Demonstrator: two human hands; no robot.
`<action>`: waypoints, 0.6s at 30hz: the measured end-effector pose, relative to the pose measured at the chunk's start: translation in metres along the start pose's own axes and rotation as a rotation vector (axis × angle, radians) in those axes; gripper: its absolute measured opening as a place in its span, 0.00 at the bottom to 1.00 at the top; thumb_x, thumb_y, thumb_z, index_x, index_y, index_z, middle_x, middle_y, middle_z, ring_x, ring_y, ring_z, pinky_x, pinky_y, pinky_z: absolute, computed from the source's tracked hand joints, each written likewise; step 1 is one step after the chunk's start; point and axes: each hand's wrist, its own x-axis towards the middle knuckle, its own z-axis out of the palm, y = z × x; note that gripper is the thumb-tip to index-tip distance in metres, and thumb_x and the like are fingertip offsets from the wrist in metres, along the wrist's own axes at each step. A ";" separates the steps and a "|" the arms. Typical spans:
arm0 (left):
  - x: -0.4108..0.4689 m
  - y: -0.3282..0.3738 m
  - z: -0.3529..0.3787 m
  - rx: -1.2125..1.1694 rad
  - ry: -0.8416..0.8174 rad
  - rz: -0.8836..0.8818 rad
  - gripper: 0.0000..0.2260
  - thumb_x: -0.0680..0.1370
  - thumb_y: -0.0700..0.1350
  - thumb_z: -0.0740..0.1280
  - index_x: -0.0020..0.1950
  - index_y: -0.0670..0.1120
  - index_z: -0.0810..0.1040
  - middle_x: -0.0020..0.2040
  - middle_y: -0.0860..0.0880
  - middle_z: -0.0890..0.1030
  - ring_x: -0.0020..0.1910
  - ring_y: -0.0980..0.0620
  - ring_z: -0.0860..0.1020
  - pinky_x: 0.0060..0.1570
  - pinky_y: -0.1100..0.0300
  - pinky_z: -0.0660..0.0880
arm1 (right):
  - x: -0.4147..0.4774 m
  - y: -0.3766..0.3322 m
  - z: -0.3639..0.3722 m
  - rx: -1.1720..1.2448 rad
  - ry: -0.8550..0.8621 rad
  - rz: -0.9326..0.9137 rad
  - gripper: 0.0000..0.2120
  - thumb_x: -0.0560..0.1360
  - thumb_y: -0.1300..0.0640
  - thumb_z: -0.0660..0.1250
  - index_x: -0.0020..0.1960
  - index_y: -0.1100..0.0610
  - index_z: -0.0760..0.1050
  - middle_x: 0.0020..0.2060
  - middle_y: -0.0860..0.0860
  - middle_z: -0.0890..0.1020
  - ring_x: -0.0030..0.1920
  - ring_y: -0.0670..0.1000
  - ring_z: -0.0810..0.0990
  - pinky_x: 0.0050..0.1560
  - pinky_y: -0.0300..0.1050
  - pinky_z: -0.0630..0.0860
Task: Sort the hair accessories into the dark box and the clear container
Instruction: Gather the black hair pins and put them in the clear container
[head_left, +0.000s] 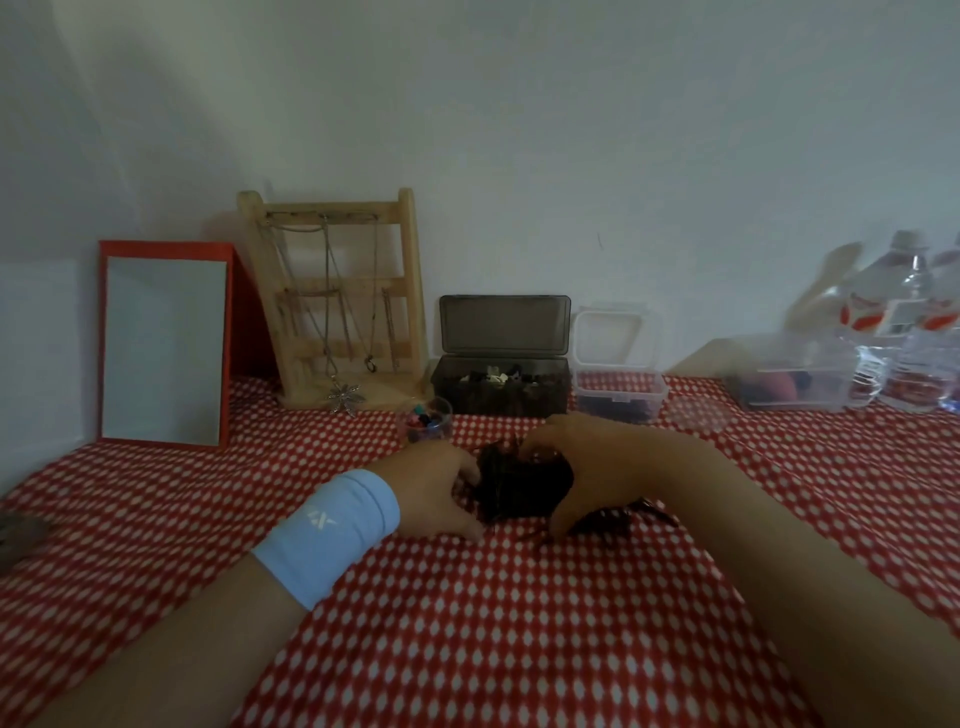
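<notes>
A dark heap of hair accessories (519, 486) lies on the red-and-white cloth in the middle. My left hand (441, 491), with a pale blue wristband, curls against the heap's left side. My right hand (576, 467) arches over its right side, fingers curled onto the top of the pile. A few loose dark pieces (618, 522) trail under my right wrist. Behind the heap stands the dark box (501, 387), lid up, with accessories inside. To its right is the clear container (621, 397), lid up, with dark items in it.
A small clear cup (425, 423) of coloured bits stands just behind my left hand. A wooden jewellery rack (337, 306) and a red-framed mirror (163, 345) stand at the back left. Water bottles (914, 332) and another clear tub (795, 382) are at the back right.
</notes>
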 end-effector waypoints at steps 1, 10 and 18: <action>0.003 0.002 -0.001 0.002 0.014 0.019 0.30 0.72 0.55 0.74 0.71 0.48 0.71 0.64 0.51 0.76 0.54 0.57 0.75 0.52 0.68 0.71 | 0.001 0.001 0.000 0.013 0.047 -0.005 0.37 0.64 0.38 0.78 0.69 0.40 0.68 0.63 0.42 0.73 0.60 0.46 0.72 0.62 0.46 0.74; 0.036 0.013 -0.009 0.084 0.137 0.148 0.17 0.71 0.58 0.70 0.55 0.53 0.74 0.52 0.56 0.71 0.48 0.56 0.74 0.48 0.59 0.75 | -0.005 0.022 0.006 0.011 0.166 0.057 0.41 0.65 0.34 0.75 0.74 0.43 0.66 0.71 0.46 0.68 0.70 0.51 0.67 0.69 0.52 0.70; 0.075 0.030 0.007 0.060 0.150 0.321 0.19 0.74 0.55 0.64 0.62 0.49 0.70 0.56 0.53 0.71 0.57 0.53 0.68 0.56 0.57 0.71 | -0.004 0.039 0.013 0.125 0.159 0.197 0.18 0.67 0.34 0.74 0.51 0.43 0.77 0.47 0.42 0.79 0.44 0.41 0.76 0.39 0.35 0.71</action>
